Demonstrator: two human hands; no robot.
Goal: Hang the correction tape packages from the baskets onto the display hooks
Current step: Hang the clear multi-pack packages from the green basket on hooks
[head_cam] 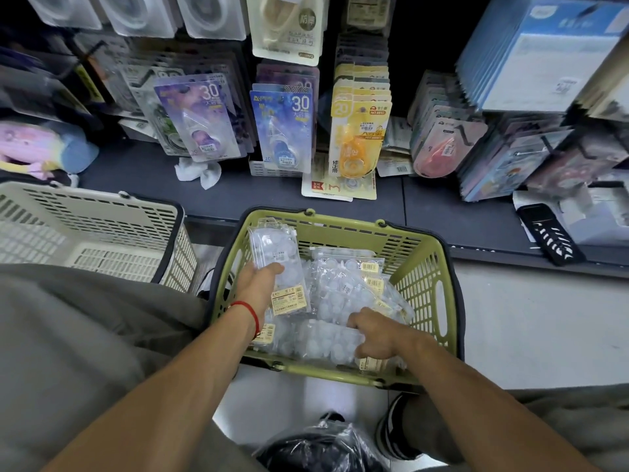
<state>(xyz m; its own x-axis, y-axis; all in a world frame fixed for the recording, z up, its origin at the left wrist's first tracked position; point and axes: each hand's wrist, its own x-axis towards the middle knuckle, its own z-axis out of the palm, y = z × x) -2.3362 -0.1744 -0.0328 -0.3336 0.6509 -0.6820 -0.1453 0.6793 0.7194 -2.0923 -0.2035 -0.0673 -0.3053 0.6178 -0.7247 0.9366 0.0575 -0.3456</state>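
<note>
Both hands are down in the green basket [422, 267], which sits on the floor just near the dark shelf [136, 175]. The left hand [258, 284] grips a clear correction tape package [277, 267], thumb over its face, holding it tilted up above the rest. The right hand [374, 335] has its fingers curled over another clear pack [320, 342] lying in the pile at the near side. Many packages remain heaped in this basket, so most of the hanging looks still ahead. The cream basket [102, 233] to the left appears empty, which suggests that part is finished. On the far display, colourful carded packs [282, 127] already hang on hooks.
</note>
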